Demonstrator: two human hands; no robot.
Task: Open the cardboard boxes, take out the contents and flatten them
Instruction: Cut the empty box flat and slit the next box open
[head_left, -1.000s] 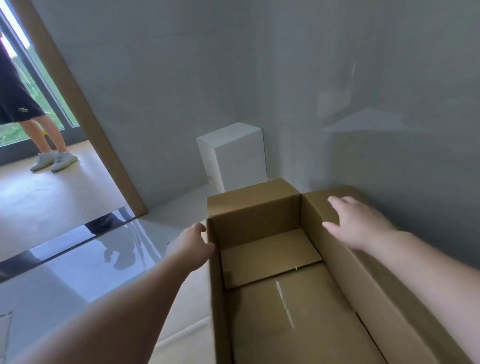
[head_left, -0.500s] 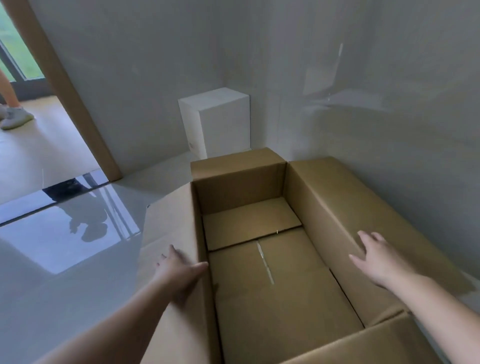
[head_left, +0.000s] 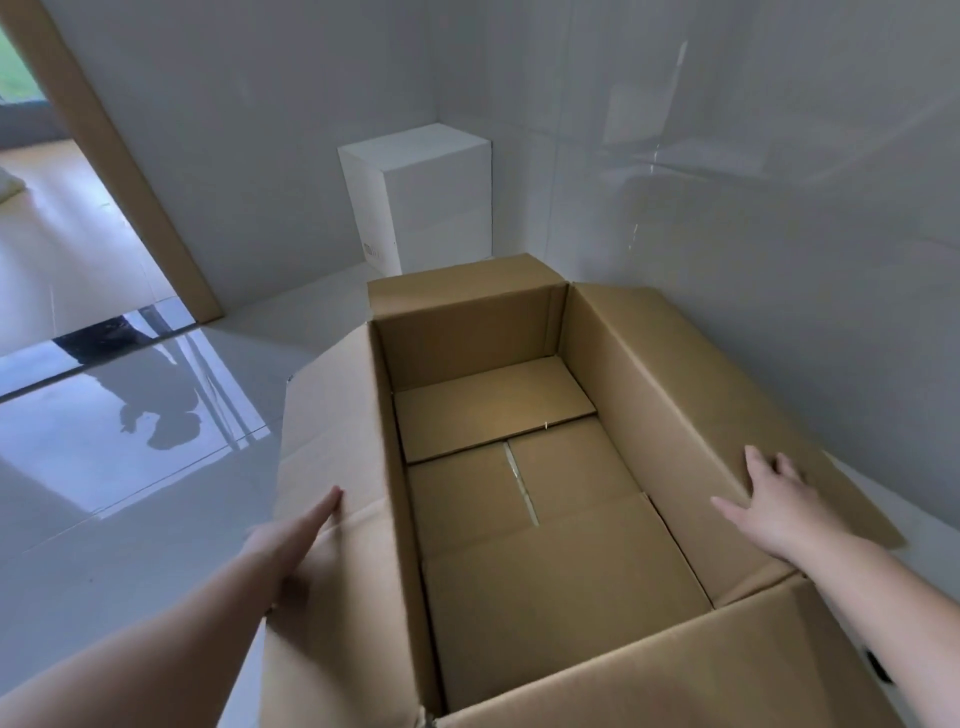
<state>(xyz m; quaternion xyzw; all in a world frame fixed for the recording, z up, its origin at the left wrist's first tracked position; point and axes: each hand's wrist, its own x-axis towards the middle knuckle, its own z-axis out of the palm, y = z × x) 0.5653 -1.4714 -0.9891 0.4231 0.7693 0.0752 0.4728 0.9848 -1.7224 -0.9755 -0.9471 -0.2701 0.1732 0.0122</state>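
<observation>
Glossy pale floor (head_left: 130, 519) fills the left half, mirror-bright from nine to seven o'clock, with grey walls closing a corner at twelve.

Brown cardboard box (head_left: 519, 519) dominates the centre and runs down to six o'clock: stands upright on the floor, top fully open, all four flaps folded outward. Inside, nothing but the bottom flaps, a taped seam running along the middle. No contents visible, so emptying looks done, or was never needed, for this one. Bottom seam intact, walls square: flattening not yet begun, and probably the step in hand.

White box (head_left: 426, 202) at twelve o'clock, tucked into the corner just beyond the brown one, closed and seemingly untouched. Whether cardboard cannot be told; if part of the job, then opening, emptying and flattening all remain there.

Wooden door frame (head_left: 119, 171) slants from eleven toward nine o'clock, a lighter room beyond.

Left hand (head_left: 298, 545) at eight o'clock, fingers straight, lies flat against the outward-folded left flap, gripping nothing. Right hand (head_left: 769, 499) at four o'clock, fingers spread and relaxed, presses on the right flap near the box rim, likewise clasping nothing.
</observation>
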